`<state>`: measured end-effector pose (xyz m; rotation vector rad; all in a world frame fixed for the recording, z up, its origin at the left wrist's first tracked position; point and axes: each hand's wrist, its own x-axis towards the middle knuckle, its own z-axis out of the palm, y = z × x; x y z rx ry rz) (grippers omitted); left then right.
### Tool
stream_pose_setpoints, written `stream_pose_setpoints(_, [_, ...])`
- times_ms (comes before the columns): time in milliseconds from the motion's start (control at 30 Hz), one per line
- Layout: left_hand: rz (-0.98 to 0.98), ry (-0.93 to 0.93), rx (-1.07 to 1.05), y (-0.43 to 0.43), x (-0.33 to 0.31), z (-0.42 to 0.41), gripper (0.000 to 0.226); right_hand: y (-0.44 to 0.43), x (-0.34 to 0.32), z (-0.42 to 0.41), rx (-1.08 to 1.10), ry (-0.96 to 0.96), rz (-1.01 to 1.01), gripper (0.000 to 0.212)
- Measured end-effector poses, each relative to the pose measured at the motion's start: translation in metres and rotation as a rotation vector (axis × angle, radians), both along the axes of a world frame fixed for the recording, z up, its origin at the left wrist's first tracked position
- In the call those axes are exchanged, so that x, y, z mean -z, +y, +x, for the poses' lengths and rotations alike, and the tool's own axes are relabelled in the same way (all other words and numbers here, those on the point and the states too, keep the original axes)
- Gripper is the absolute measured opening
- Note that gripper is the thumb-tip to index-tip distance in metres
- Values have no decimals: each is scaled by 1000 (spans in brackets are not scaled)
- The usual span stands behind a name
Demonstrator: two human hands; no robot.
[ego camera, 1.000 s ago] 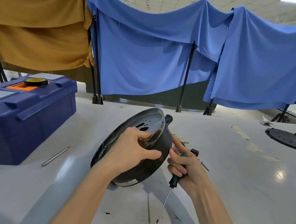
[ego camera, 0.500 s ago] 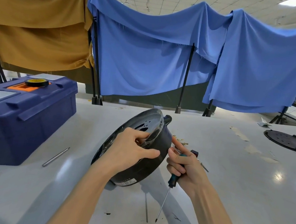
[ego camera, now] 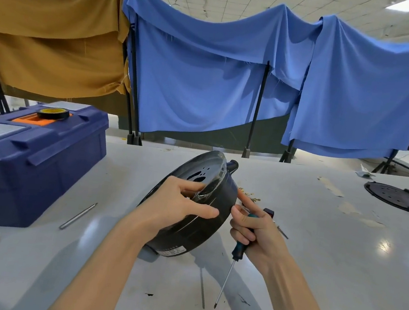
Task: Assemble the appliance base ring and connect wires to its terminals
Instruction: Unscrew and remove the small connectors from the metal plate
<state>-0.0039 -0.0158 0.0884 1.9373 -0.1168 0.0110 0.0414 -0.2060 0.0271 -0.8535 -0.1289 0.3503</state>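
A round black appliance base stands tilted on its edge in the middle of the table, its shiny dished inside facing up and left. My left hand grips its near rim, fingers reaching over into the dish. Just to the right, my right hand is closed around a teal-handled screwdriver whose shaft points down at the table; its index finger touches the base's outer wall. A round black perforated plate lies at the far right. Wires and terminals are hidden.
A blue toolbox with a tape roll on top stands at the left. A metal rod lies beside it. Small brass parts and a red-and-black piece lie behind the base. Cloth-draped racks close the table's far side.
Both hands and the base have stayed nearly still; the screwdriver tip has shifted slightly.
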Motion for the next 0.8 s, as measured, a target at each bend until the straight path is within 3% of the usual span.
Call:
stream_pose_setpoints(333, [-97, 60, 10, 16, -14, -2, 29, -3, -11, 5, -35, -175, -178, 52])
stream_pose_setpoints(600, [-77, 73, 1, 6, -16, 0, 23, -12, -10, 9, -1, -188, -305, 54])
stream_pose_setpoints(800, [-85, 82, 25, 2, -19, 0, 20, -7, -5, 6, 32, -162, -229, 55])
